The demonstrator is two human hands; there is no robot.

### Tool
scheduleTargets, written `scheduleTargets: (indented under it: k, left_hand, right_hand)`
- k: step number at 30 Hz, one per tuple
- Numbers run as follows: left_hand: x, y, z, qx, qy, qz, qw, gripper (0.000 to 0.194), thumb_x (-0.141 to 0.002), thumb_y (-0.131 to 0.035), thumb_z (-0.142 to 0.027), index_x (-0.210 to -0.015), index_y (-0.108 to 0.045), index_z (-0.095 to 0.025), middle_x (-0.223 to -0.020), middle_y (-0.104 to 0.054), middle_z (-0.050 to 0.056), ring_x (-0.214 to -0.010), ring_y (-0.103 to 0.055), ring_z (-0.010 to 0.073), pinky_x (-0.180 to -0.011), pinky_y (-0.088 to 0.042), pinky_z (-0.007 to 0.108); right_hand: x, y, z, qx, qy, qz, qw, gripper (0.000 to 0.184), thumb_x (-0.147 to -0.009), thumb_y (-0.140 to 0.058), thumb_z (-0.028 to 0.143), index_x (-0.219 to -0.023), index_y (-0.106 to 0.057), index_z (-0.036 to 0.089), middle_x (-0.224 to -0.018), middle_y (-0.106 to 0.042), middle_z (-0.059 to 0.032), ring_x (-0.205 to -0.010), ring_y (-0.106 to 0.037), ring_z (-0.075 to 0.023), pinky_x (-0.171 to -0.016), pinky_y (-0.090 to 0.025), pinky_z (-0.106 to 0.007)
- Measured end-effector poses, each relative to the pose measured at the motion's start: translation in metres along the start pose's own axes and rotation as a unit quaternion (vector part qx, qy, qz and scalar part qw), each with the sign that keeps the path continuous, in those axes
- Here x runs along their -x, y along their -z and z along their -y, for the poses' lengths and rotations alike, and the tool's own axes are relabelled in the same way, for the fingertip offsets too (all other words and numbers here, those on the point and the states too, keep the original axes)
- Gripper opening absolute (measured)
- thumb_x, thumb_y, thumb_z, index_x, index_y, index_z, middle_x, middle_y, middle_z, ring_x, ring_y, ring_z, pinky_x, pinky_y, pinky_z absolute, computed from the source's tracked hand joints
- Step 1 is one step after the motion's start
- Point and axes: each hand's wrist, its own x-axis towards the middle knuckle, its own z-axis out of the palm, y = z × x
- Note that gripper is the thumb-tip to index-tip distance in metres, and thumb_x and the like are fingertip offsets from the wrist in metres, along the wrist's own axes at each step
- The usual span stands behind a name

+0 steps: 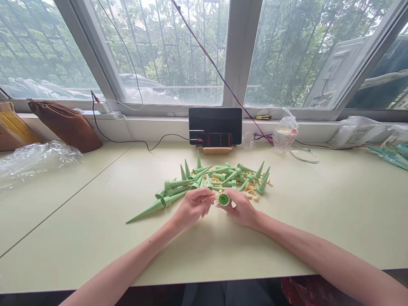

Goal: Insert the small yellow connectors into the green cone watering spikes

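Note:
My right hand is closed around a green plastic plant-watering spike, its round open end facing me. Close beside that end, the fingertips of my left hand pinch a small yellow plastic valve piece, mostly hidden by the fingers. Just beyond both hands lies a pile of green spikes, some on their sides and a few standing point up. Loose yellow valve pieces are scattered among them, mainly at the right. One long spike points toward the front left, near my left forearm.
Behind the pile a phone leans on a dark tablet in a cardboard stand. A wrapped cup and a coiled cable sit back right. A brown pouch and clear plastic wrap lie left on the table.

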Motion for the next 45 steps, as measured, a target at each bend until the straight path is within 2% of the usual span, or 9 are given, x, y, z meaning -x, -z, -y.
scheduleTargets:
  k: [5,11,16,20,27,32,35,39,45]
  left_hand:
    - [0.000,0.000,0.000,-0.004,-0.008,-0.007,1.000,0.022,-0.091,-0.065,-0.035,-0.081,-0.067,-0.015,-0.070,-0.057,0.001,-0.048,-0.048,0.0072,-0.045,-0.041,0.022]
    - [-0.003,-0.001,0.001,0.017,0.001,-0.007,1.000,0.025,-0.093,-0.062,-0.039,-0.085,-0.066,-0.015,-0.065,-0.058,-0.001,-0.046,-0.050,0.0074,-0.048,-0.042,0.022]
    - [-0.005,0.000,-0.003,0.022,0.045,0.001,0.999,0.041,-0.099,-0.047,-0.049,-0.082,-0.063,-0.015,-0.057,-0.055,-0.002,-0.045,-0.050,0.0087,-0.050,-0.044,0.023]
    - [-0.006,0.001,-0.003,0.044,0.089,-0.005,0.995,0.048,-0.097,-0.048,-0.053,-0.071,-0.058,-0.014,-0.059,-0.055,0.000,-0.047,-0.050,0.0092,-0.046,-0.042,0.022]
    - [-0.005,0.000,-0.003,0.092,0.142,0.022,0.985,0.055,-0.094,-0.052,-0.056,-0.059,-0.053,-0.014,-0.054,-0.050,-0.001,-0.048,-0.046,0.0090,-0.043,-0.040,0.020]
    - [-0.005,0.000,-0.005,0.113,0.170,0.048,0.978,0.058,-0.094,-0.049,-0.059,-0.057,-0.053,-0.014,-0.050,-0.049,-0.001,-0.043,-0.046,0.0086,-0.039,-0.036,0.020]
    - [-0.005,0.001,-0.005,0.115,0.176,0.062,0.976,0.063,-0.094,-0.047,-0.060,-0.051,-0.048,-0.015,-0.047,-0.043,-0.002,-0.039,-0.042,0.0076,-0.037,-0.029,0.019]
    - [-0.005,0.003,-0.003,0.110,0.170,0.059,0.978,0.063,-0.094,-0.049,-0.059,-0.049,-0.044,-0.015,-0.046,-0.035,-0.004,-0.037,-0.035,0.0053,-0.037,-0.023,0.020]
    - [-0.006,0.003,-0.003,0.091,0.162,0.059,0.981,0.057,-0.093,-0.054,-0.056,-0.054,-0.045,-0.016,-0.051,-0.038,-0.004,-0.040,-0.036,0.0057,-0.038,-0.026,0.020]
  right_hand:
    - [0.001,0.000,0.000,0.002,0.009,0.001,1.000,0.019,-0.096,-0.058,0.029,-0.082,-0.049,0.021,-0.071,-0.050,0.0019,-0.058,-0.043,-0.0113,-0.053,-0.036,-0.023]
    - [-0.004,0.001,0.005,0.018,0.042,-0.021,0.999,0.015,-0.097,-0.057,0.026,-0.085,-0.051,0.021,-0.070,-0.049,0.0026,-0.058,-0.044,-0.0110,-0.053,-0.036,-0.023]
    - [-0.005,0.002,0.004,0.054,0.071,-0.012,0.996,0.016,-0.096,-0.057,0.023,-0.083,-0.048,0.021,-0.070,-0.045,0.0028,-0.058,-0.041,-0.0112,-0.052,-0.032,-0.023]
    - [-0.004,0.002,0.002,0.069,0.084,-0.004,0.994,0.020,-0.097,-0.055,0.025,-0.081,-0.043,0.022,-0.069,-0.044,0.0027,-0.058,-0.038,-0.0123,-0.052,-0.029,-0.024]
    - [-0.006,0.006,0.005,0.111,0.102,0.009,0.988,0.019,-0.101,-0.047,0.026,-0.083,-0.044,0.022,-0.070,-0.041,0.0023,-0.057,-0.033,-0.0125,-0.050,-0.026,-0.025]
    - [-0.007,0.008,0.005,0.126,0.114,0.017,0.985,0.012,-0.101,-0.046,0.025,-0.089,-0.048,0.021,-0.071,-0.042,0.0013,-0.057,-0.035,-0.0127,-0.050,-0.028,-0.025]
    - [-0.006,0.009,0.004,0.141,0.118,0.022,0.983,0.009,-0.100,-0.043,0.021,-0.096,-0.051,0.021,-0.074,-0.044,0.0001,-0.057,-0.037,-0.0132,-0.050,-0.031,-0.025]
    - [-0.006,0.010,0.002,0.145,0.116,0.022,0.982,0.019,-0.098,-0.040,0.015,-0.110,-0.053,0.022,-0.081,-0.051,-0.0030,-0.060,-0.043,-0.0141,-0.050,-0.034,-0.025]
    - [-0.005,0.010,-0.003,0.130,0.101,0.021,0.986,0.033,-0.093,-0.043,0.009,-0.119,-0.054,0.025,-0.087,-0.055,-0.0041,-0.066,-0.050,-0.0149,-0.054,-0.040,-0.025]
